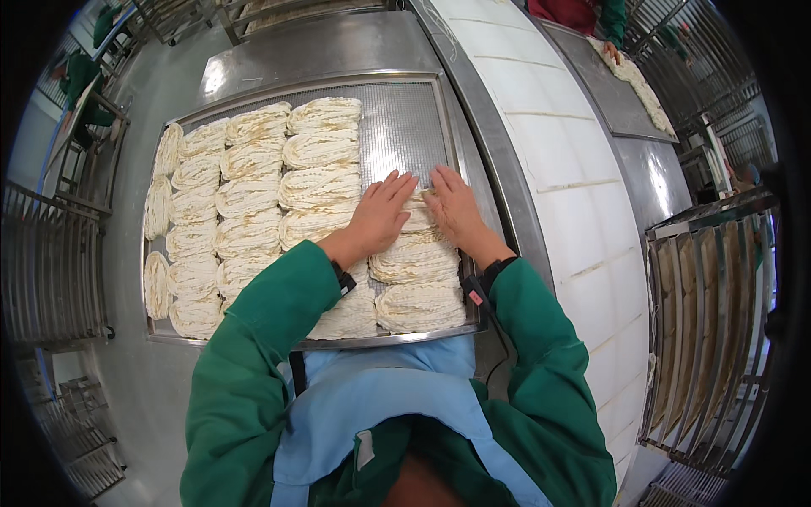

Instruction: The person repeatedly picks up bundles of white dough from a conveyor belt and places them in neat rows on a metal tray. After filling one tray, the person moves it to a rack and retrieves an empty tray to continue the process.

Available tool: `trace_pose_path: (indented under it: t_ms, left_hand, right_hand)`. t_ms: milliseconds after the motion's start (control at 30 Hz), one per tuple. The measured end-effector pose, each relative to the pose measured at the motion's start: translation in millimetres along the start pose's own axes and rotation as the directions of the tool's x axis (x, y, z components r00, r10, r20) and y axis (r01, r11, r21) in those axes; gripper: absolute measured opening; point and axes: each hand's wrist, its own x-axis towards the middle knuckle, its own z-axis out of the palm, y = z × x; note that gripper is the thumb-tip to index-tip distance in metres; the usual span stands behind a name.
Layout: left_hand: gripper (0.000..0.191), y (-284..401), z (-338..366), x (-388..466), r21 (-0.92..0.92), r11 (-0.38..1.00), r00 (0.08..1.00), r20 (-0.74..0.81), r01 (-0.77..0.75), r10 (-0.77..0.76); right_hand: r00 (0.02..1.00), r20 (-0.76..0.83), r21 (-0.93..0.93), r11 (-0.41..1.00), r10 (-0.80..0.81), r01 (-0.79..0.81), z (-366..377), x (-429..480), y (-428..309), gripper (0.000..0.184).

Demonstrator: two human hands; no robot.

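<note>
A framed metal mesh tray [405, 120] lies before me, bearing rows of pale wavy noodle bundles [321, 150]. My left hand [382, 212] is at the left end of one noodle bundle [417, 218] in the rightmost row, palm down with fingers stretched out. At that bundle's right end is my right hand [457, 210], its thumb and fingertips by the far corner. Both hands hold the bundle between them and partly cover it. Nearer me in the same row lie two more noodle bundles [415, 258]. My left forearm hides part of the neighbouring row.
Right of the tray, beyond a metal rail [507, 158], runs a white conveyor belt [570, 215]. Across it, a co-worker's hand [612, 52] touches noodles on another tray [586, 82]. A tray rack [703, 342] stands at right; more racks [54, 266] are at left.
</note>
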Motion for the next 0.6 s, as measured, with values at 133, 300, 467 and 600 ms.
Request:
trace_pose_path:
  t_ms: [133, 300, 467, 600]
  left_hand:
    - [0.059, 2.1, -6.3, -22.5, 0.087, 0.996, 0.968, 0.252, -0.029, 0.006]
    - [0.056, -3.7, -17.7, -31.1, 0.008, 0.998, 0.962, 0.266, -0.065, 0.06]
    - [0.056, -7.0, -51.6, -59.8, 0.136, 0.991, 0.97, 0.24, -0.004, -0.029]
    - [0.057, -2.8, -58.5, -67.4, 0.162, 0.986, 0.986, 0.167, -0.034, 0.007]
  right_hand:
    - [0.969, 0.241, -0.236, 0.972, 0.062, -0.003, 15.2, -19.0, -20.1, 0.075]
    - [0.934, 0.316, -0.257, 0.962, 0.169, -0.087, 21.7, -14.8, -17.0, 0.072]
    - [0.899, 0.175, 0.591, 0.687, 0.402, -0.422, -36.4, -13.9, 15.8, 0.068]
    - [0.915, 0.091, 0.443, 0.807, 0.393, -0.391, -51.7, -14.9, 9.5, 0.068]
